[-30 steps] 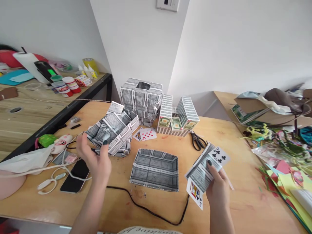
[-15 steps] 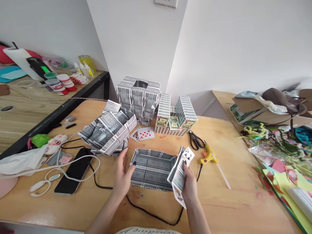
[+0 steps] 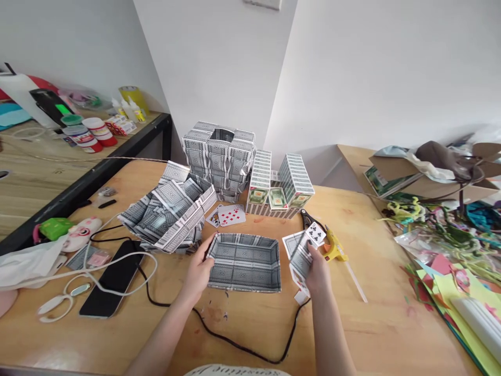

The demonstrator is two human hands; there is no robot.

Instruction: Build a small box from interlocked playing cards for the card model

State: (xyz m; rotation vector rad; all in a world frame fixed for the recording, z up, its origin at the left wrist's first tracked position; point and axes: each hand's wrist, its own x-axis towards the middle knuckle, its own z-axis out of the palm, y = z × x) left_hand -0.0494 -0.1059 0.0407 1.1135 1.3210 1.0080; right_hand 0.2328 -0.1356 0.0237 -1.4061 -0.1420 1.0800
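Observation:
A shallow rectangular tray [image 3: 243, 289] made of grey-backed playing cards sits in front of me on the wooden table. My left hand [image 3: 201, 269] grips its left end, thumb over the rim and fingers behind. Right of the tray, my right hand [image 3: 318, 269] holds folded playing cards [image 3: 300, 256]; a club card shows on top. Another card [image 3: 293, 241] shows its grey back beside them. Behind the tray lie loose face-up cards [image 3: 231, 215]. The yellow glue gun [image 3: 335, 248] and the partly hidden black scissors [image 3: 307, 216] are just beyond my right hand.
At the left is a heap of folded card pieces [image 3: 168, 209]. Farther back stand a card-built block [image 3: 219, 159] and stacked card boxes [image 3: 282, 188]. A phone [image 3: 111, 279], a white cable and a black cord [image 3: 242, 342] lie nearby. Craft scraps [image 3: 438, 235] cover the right side.
My left hand has closed on the tray's left end, and the tray now shows more squarely. My right hand has moved right with the cards, away from the tray.

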